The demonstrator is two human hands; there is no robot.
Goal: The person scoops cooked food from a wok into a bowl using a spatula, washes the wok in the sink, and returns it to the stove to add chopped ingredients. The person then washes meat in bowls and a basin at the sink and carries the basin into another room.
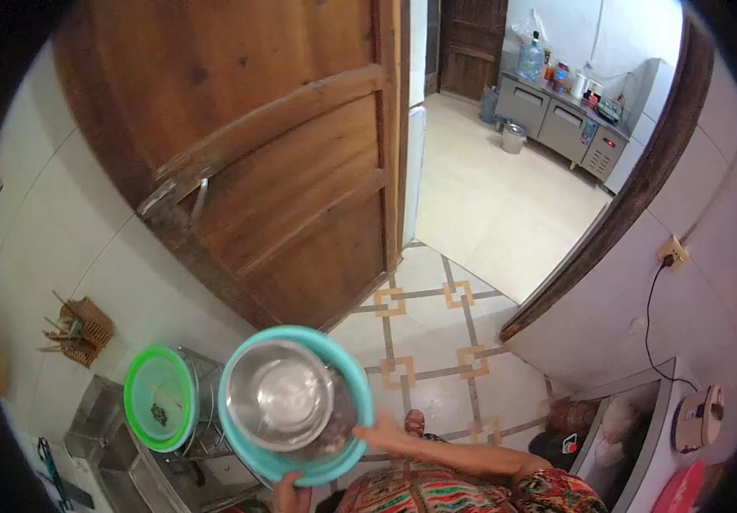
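Note:
A turquoise basin [356, 369] is held at its rim by both my hands. My right hand [378, 434] grips the rim at the right side, and my left hand [290, 493] grips it at the bottom edge. Inside the basin sits a shiny metal bowl [281, 395], with some dark, blurred contents beside it. To the left, a green-rimmed basin [159, 399] stands on a metal rack [204, 398], with a small dark item in it.
A brown wooden door [300, 188] stands at the left of a doorway. Beyond it is a steel counter [548, 111] with bottles. A metal sink [129, 479] is at lower left, and a shelf unit [659, 410] with a pot at right.

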